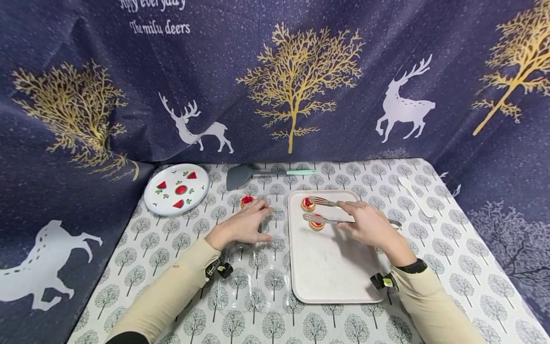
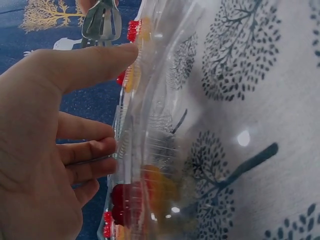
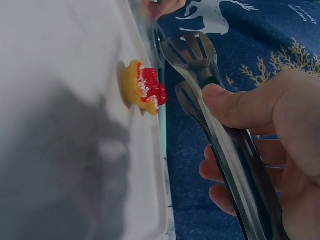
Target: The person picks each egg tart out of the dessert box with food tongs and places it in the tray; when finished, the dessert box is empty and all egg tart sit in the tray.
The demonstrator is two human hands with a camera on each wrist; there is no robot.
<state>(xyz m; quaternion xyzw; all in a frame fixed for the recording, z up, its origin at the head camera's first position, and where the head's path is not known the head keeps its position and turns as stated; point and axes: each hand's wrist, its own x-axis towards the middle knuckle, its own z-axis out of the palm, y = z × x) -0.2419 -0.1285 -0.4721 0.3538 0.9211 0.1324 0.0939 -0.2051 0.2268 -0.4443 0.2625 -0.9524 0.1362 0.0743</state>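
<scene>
My right hand (image 1: pixel 370 228) grips a pair of metal serving tongs (image 1: pixel 328 220), whose slotted ends are spread apart over a white tray (image 1: pixel 335 282). Under those ends, two small red-topped tarts (image 1: pixel 316 224) sit near the tray's far left corner; one tart (image 3: pixel 142 89) shows in the right wrist view. My left hand (image 1: pixel 246 223) hovers with its fingers loosely extended at a clear plastic box (image 1: pixel 251 282); whether it touches the box I cannot tell. Another red-topped tart (image 1: pixel 247 200) shows just beyond that hand, and the left wrist view shows red and yellow tarts (image 2: pixel 156 192) through the plastic.
A white plate (image 1: pixel 154 193) with watermelon pictures stands at the back left. Behind the box and tray lies a grey spatula (image 1: pixel 239 177) with a mint handle. A white spoon (image 1: pixel 414 195) lies right of the tray, and a dark blue cloth (image 1: pixel 266 119) hangs behind the table.
</scene>
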